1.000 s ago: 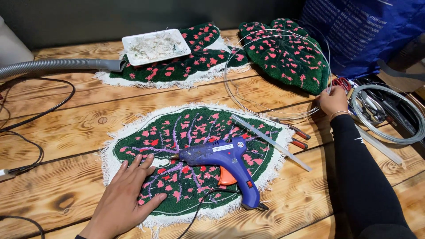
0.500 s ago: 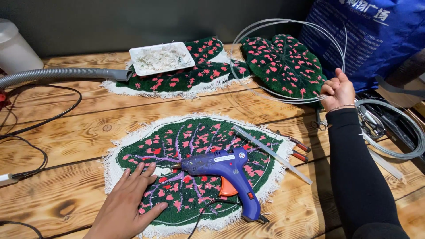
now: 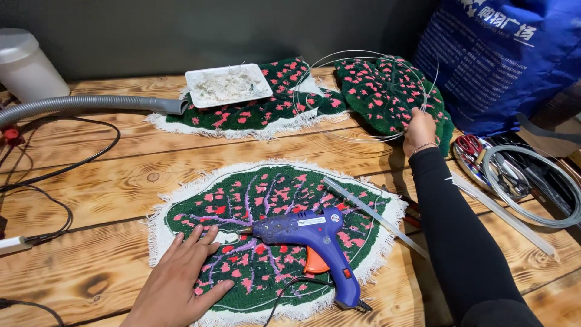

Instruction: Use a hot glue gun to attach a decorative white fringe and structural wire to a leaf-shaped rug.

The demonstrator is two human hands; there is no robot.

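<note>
A thin wire hoop (image 3: 369, 97) is pinched at its right edge by the right hand (image 3: 419, 130), held over the far rugs. The left hand (image 3: 181, 284) is laid flat and open on the near leaf rug (image 3: 272, 236), whose long axis runs left to right. Three rugs are counted, one glue gun (image 3: 308, 242), two glue sticks.
</note>
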